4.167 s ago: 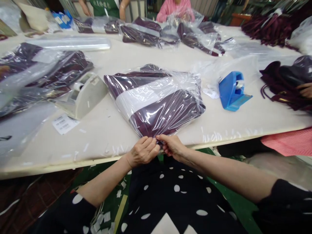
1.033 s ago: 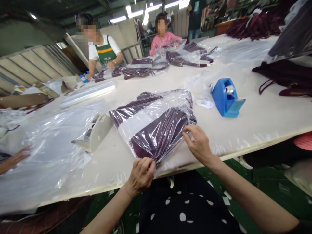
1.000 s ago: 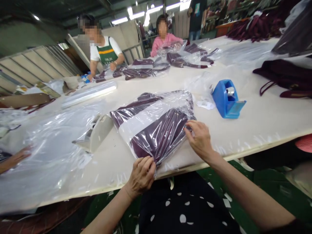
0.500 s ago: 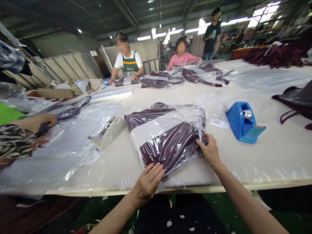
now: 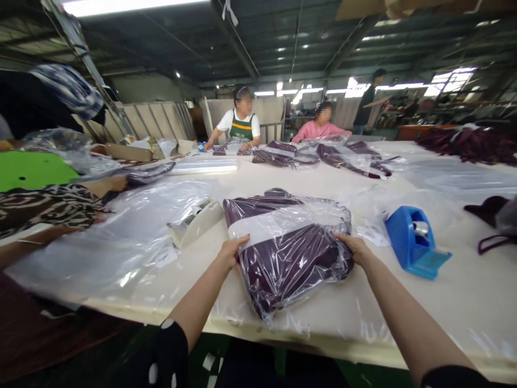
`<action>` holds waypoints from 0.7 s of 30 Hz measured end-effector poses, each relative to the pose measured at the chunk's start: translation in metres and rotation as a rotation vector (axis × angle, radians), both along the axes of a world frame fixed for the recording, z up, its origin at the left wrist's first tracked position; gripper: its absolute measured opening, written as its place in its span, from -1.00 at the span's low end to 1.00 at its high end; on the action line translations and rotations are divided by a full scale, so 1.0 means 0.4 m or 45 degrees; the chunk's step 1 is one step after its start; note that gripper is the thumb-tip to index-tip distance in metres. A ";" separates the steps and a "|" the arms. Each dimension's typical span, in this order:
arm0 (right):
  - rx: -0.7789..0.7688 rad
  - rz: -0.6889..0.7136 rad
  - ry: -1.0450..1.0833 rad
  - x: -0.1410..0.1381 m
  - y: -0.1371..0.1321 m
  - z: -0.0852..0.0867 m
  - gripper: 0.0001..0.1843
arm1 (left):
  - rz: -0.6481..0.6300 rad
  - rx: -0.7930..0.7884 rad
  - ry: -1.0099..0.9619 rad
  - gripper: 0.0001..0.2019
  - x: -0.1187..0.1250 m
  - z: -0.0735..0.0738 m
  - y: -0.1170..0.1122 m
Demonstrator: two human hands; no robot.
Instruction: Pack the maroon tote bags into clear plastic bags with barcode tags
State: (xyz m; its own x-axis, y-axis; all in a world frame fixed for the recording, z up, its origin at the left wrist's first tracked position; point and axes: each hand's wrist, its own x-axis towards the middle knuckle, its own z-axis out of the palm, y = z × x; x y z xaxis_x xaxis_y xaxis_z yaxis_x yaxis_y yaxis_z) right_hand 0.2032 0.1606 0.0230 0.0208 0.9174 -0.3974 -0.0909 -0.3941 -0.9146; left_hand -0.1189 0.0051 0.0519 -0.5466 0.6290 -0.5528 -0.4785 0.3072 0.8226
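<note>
In front of me on the table is a dark maroon folded garment in a clear plastic bag (image 5: 291, 253), with a pale band across it. My left hand (image 5: 233, 251) grips its left edge, thumb on top and fingers beneath. At its right edge my right hand (image 5: 352, 248) holds on the same way, the fingers partly hidden under the bag. A white tape dispenser (image 5: 196, 223) stands left of the bag, and a blue tape dispenser (image 5: 418, 242) stands to its right.
Clear plastic sheets (image 5: 133, 242) cover the left of the table (image 5: 404, 307), where a co-worker's patterned sleeve (image 5: 48, 207) reaches in. Two people sit across, near more bagged maroon garments (image 5: 278, 153). A maroon bundle (image 5: 468, 141) lies at the far right.
My left hand has gone from lying on the bag's near edge to gripping its left side. My right hand has stayed on the right edge. The view has tilted up.
</note>
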 end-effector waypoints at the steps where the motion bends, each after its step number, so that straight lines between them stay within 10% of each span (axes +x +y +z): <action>1: -0.043 0.033 0.007 0.000 -0.009 0.002 -0.77 | 0.008 0.001 -0.028 -0.74 0.002 -0.002 0.010; 21: -0.538 0.375 0.468 0.046 -0.132 0.001 -0.88 | -0.068 0.233 -0.219 -0.47 -0.034 -0.048 -0.092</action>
State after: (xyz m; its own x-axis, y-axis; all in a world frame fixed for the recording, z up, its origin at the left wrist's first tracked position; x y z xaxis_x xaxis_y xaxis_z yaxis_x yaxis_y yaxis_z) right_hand 0.2218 0.1079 0.0234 -0.4156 0.6261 -0.6598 -0.2020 -0.7708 -0.6042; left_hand -0.1323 -0.0317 0.0327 -0.4175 0.7526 -0.5092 -0.6033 0.1894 0.7747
